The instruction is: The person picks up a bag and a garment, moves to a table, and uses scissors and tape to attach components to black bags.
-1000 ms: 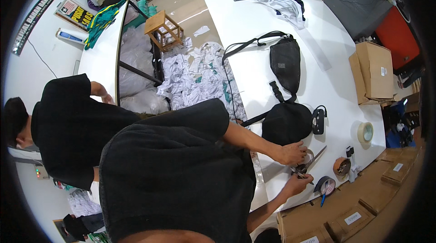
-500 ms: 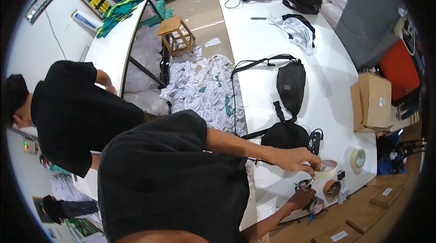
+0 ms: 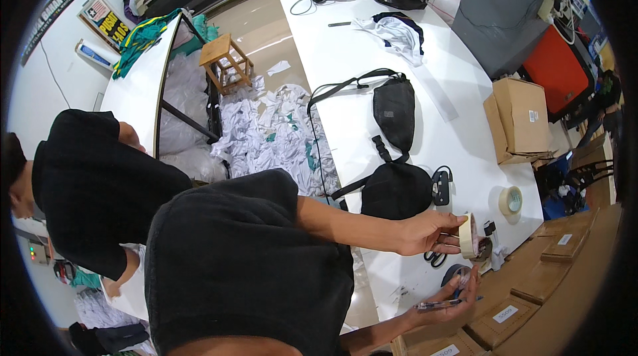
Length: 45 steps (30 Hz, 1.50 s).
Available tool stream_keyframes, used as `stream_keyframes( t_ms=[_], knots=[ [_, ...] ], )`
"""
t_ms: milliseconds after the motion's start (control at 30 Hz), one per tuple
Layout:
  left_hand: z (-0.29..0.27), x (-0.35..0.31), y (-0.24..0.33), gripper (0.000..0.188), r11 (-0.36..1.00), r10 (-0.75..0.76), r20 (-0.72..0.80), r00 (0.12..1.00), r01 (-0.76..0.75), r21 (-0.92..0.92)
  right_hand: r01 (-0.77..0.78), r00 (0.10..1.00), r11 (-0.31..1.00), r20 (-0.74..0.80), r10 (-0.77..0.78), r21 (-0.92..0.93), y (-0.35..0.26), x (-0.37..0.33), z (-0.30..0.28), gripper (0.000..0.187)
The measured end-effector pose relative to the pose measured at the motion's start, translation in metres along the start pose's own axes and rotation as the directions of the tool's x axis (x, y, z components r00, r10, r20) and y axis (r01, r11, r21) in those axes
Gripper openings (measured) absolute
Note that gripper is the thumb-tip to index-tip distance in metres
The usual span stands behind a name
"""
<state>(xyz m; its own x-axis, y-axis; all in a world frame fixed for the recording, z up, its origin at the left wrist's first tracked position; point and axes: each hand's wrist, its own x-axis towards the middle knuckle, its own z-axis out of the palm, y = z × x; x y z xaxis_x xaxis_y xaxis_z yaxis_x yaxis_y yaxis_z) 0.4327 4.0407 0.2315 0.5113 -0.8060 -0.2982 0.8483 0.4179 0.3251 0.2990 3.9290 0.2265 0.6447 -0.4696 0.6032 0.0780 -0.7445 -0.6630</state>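
Observation:
My left hand (image 3: 432,231) grips a cream roll of masking tape (image 3: 468,236), lifted on edge above the table. Below it, my right hand (image 3: 460,297) is closed round a slim, pen-like tool (image 3: 438,305) with a shiny, see-through look; its exact kind is unclear. The fingers of that hand also meet a dark-edged roll of tape (image 3: 454,275); I cannot tell whether they hold it. Scissors with black handles (image 3: 435,259) lie between my hands. A brown tape roll (image 3: 484,249) is partly hidden behind the masking tape.
Black bags (image 3: 397,191) and a black waist bag (image 3: 393,110) lie on the white table (image 3: 345,50). A clear tape roll (image 3: 510,200) sits at the right, near a cardboard box (image 3: 522,120). Flat cartons (image 3: 525,283) border the lower right. Another person (image 3: 106,183) stands at left.
My left hand has picked the masking tape roll up off the table. My right hand has moved down and away from the left, keeping the slim tool. The whole view has shifted.

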Motion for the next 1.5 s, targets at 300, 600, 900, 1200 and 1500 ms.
stream_keyframes(
  t_ms=[300,600,900,1200,1500],
  knots=[
    [0.010,-0.004,-0.022,0.028,0.980,-0.201,-0.012,0.980,0.201,0.010,-0.130,0.991,0.991,0.012,0.131,-0.037,-0.010,-0.002,-0.019,0.026],
    [0.002,-0.011,-0.049,0.037,0.692,0.025,0.323,0.946,-0.250,0.678,-0.431,0.868,0.740,0.013,0.496,0.516,0.029,-0.031,0.003,0.027],
    [-0.013,-0.027,-0.039,0.023,-0.117,0.320,0.413,0.853,-0.397,0.911,-0.192,0.981,0.980,-0.007,0.192,0.051,0.005,-0.018,-0.012,0.026],
    [-0.026,-0.027,-0.044,0.022,-0.267,0.271,0.411,0.870,-0.342,0.901,-0.312,0.934,0.949,0.196,0.299,0.042,0.003,-0.011,0.004,0.023],
    [-0.041,-0.037,-0.043,0.022,-0.152,0.297,0.314,0.902,-0.279,0.948,-0.457,0.885,0.865,0.200,0.420,0.208,0.024,-0.032,0.017,0.021]
  ],
)
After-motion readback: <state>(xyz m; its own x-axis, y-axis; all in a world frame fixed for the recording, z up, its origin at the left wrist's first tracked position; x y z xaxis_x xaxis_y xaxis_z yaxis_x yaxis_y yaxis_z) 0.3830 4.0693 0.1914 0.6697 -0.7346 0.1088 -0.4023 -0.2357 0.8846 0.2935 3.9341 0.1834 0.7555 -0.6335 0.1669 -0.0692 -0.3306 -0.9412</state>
